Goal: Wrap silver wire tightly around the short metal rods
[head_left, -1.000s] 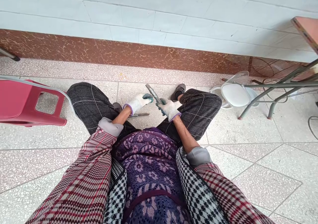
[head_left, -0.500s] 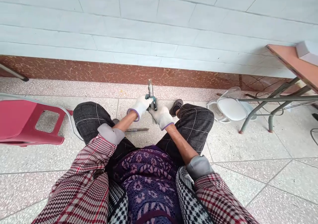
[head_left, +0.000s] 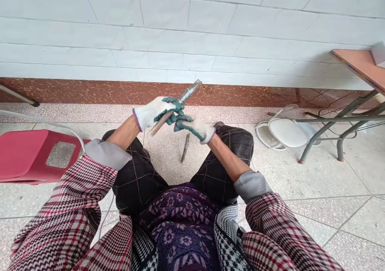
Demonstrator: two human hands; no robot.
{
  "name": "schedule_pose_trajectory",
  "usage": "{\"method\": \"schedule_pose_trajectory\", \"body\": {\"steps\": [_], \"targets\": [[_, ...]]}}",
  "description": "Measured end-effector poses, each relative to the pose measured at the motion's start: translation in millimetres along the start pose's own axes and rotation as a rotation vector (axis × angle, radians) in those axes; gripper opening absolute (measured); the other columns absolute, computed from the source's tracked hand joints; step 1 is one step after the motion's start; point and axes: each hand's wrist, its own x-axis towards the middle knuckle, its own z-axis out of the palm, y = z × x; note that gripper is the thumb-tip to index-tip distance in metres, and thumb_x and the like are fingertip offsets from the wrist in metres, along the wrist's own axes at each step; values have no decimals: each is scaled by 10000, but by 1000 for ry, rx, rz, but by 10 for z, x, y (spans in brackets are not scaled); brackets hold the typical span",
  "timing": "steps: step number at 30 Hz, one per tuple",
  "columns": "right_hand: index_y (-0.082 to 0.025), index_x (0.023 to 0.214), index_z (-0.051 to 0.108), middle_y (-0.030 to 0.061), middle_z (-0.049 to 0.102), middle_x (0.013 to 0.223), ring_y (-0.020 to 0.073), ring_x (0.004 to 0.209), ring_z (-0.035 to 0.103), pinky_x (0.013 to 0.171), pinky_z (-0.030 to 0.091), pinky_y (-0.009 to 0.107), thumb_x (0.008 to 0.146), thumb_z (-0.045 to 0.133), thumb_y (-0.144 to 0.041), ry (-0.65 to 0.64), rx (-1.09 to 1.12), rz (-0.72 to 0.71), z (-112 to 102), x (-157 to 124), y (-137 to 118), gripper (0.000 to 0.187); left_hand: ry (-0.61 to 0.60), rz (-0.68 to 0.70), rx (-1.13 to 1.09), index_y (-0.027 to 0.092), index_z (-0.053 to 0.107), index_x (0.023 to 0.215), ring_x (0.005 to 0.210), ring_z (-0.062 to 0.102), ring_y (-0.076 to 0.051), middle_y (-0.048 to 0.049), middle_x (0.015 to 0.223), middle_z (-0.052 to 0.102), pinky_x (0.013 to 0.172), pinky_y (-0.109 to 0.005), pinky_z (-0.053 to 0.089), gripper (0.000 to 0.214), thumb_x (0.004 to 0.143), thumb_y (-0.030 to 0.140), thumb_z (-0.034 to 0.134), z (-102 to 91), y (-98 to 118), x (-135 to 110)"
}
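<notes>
My left hand [head_left: 155, 111], in a white glove with green-coated fingers, is wrapped around a brownish stick [head_left: 161, 124]. The stick slants up to the right, and silver wire [head_left: 187, 96] is wound round its upper part. Just right of the grip is my right hand [head_left: 197, 128], gloved the same way. Its fingers stretch left, close to the stick and the left fingertips; whether they touch it I cannot tell. On the floor between my legs lies a dark slim rod [head_left: 185, 147].
At the left is a red plastic stool [head_left: 27, 154] with a pale curved bar beside it. A white round seat [head_left: 287, 131] stands at the right, near the metal legs of a brown-topped table [head_left: 355, 62]. The tiled wall [head_left: 168, 38] runs across in front.
The stick has swung from nearly upright to a slant, its lower end now down left. My right hand has come off it, fingers stretched out. The rod on the floor appears at another angle.
</notes>
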Motion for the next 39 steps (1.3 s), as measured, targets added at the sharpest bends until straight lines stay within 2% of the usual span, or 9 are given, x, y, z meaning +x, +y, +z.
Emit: {"method": "schedule_pose_trajectory", "body": {"steps": [5,8,12,19,23,26,29,33,39], "targets": [[-143,933,743,-11,606,626,124,550,577,547,526,255,819,705,-346,51,5,8,-271,-131,-287,236,151,-1,109,120,683,975,551,604,-78,-102,1085,788,454,-223,452,70,925,76,659,-174,141,-79],[-115,949,773,-29,552,576,83,448,449,389,349,211,830,695,-289,81,-136,52,-376,-153,-593,225,253,6,94,129,666,993,529,577,-72,-97,1106,784,453,-237,421,93,951,52,634,-216,164,-45],[-101,959,793,-36,509,581,59,468,382,395,236,201,860,687,-291,70,-198,23,-374,-176,-843,239,250,87,61,132,646,990,483,460,-61,-67,943,770,451,-246,333,85,999,71,587,-220,63,72],[-112,928,770,-59,435,543,70,451,323,411,188,226,824,660,-375,150,-75,-8,-313,-155,-646,304,270,130,301,174,699,1052,554,522,-114,-15,768,619,533,-291,398,264,811,124,796,-226,-135,213],[-116,905,767,-59,422,545,79,463,322,428,199,236,830,652,-382,139,-54,-35,-239,-121,-622,300,365,61,401,164,707,909,499,406,-99,-2,672,548,548,-305,393,93,841,206,754,-234,-143,273],[-124,908,783,-38,493,584,91,512,392,476,281,236,851,638,-311,139,-187,-37,-168,-89,-596,243,385,-42,647,164,702,814,518,489,-152,-23,603,547,612,-336,451,109,844,259,747,-308,-162,405],[-139,919,806,10,656,706,123,623,541,588,404,255,882,629,-192,106,-513,-60,-126,-52,-527,188,407,-82,1081,151,709,766,767,689,-294,-103,659,631,804,-406,530,105,821,224,762,-380,-213,565],[-197,952,831,39,766,849,186,763,665,711,470,288,932,658,-155,93,-900,-48,-182,17,-474,179,219,-136,1433,128,668,669,1043,725,-443,-231,835,714,965,-538,512,160,817,71,684,-228,-343,619],[-186,923,825,90,781,887,264,886,708,816,505,347,938,736,-207,224,-1002,65,-440,197,-468,92,-58,-30,1359,159,589,582,1072,701,-458,-182,709,664,1016,-574,456,260,785,19,672,142,-516,359]]}}
